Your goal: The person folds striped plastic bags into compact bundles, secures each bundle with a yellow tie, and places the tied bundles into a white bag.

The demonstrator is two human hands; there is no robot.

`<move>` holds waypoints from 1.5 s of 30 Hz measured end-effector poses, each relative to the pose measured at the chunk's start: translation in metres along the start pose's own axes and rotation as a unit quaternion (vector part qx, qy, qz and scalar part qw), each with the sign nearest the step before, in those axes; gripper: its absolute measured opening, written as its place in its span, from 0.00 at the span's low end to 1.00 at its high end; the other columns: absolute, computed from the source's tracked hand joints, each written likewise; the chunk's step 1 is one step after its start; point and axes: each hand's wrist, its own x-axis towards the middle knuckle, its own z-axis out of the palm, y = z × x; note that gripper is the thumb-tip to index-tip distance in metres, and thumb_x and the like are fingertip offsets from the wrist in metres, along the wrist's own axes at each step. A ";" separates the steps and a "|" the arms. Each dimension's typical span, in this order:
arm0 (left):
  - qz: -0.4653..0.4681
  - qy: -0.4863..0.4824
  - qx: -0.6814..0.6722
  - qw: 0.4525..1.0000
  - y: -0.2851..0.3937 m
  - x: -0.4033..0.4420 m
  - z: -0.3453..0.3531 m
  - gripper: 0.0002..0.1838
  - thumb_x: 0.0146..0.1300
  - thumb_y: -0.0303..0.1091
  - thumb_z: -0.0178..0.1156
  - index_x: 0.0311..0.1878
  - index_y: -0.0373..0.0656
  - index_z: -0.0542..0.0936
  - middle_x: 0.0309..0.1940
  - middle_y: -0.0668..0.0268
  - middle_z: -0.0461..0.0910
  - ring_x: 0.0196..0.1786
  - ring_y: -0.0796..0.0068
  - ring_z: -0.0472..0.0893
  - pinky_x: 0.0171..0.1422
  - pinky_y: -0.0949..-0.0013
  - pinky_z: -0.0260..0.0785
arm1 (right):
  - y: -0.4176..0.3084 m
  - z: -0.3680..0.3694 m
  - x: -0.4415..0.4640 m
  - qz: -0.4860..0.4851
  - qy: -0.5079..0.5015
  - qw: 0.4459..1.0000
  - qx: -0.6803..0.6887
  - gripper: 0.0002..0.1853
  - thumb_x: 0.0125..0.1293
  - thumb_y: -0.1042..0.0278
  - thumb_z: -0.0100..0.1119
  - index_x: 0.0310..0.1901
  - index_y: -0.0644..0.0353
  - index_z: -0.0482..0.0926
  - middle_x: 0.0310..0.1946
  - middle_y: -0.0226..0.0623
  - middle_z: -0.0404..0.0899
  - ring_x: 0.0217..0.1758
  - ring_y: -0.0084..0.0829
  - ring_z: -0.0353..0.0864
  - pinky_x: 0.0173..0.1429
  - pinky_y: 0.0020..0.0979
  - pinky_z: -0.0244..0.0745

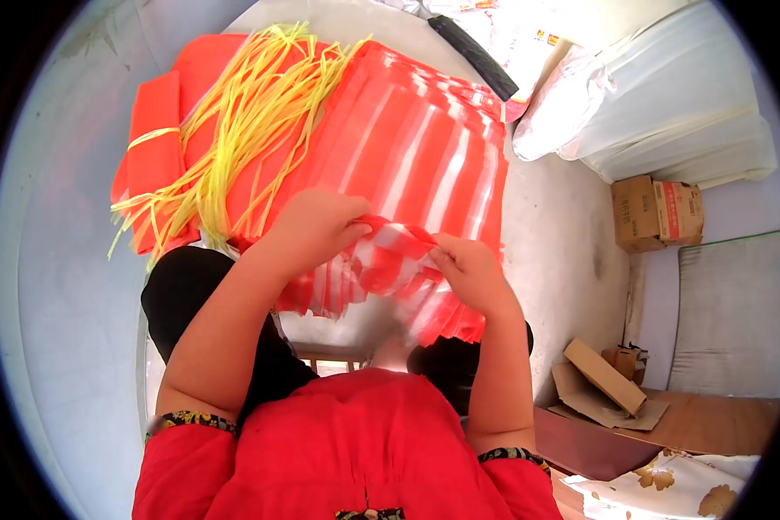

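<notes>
Fingers, left hand (325, 217): curled in and pinched together, with no gap seen between thumb and forefinger; they had hold of the upper edge of the striped cloth (390, 264) toward its left end

Fingers, right hand (466, 264): bent round in much the same way, thumb pressed in, gripping that edge further right; the tips were partly hidden

Striped cloth: red and white, held up between the two hands and over the gap between the knees, its top edge bunched into a twisted band, its lower part hanging loose and blurred toward the bottom

Striped pile (416, 147): many red and white layers lay just beyond the hands; where the held cloth ended and the pile began could not be made out

Yellow strips (243, 130): a long, loose bundle lay across plain red cloth (204, 59), left of the striped pile

Red fold (154, 108): lay at the far left, a yellow band (153, 137) across it

Lap: black trousers (191, 295) showed on both sides, and a red top (355, 442) had patterned cuffs (199, 420)

Far end: a black roll (472, 56) lay behind the pile, a white bag (568, 104) to its right

Right side: a cardboard box (637, 212) stood below a pale sheet (676, 104); nearer, an opened carton (602, 381) rested by a brown board (715, 420)
</notes>
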 end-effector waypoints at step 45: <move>0.025 0.101 0.075 0.992 -0.030 -0.029 -0.004 0.20 0.57 0.19 0.63 0.54 0.43 0.88 0.42 0.56 0.80 0.50 0.51 0.81 0.56 0.54 0.75 | 0.071 0.026 -0.050 -0.093 0.140 0.969 -0.178 0.26 0.64 0.84 0.58 0.65 0.60 0.81 0.72 0.43 0.77 0.76 0.45 0.74 0.77 0.42 0.73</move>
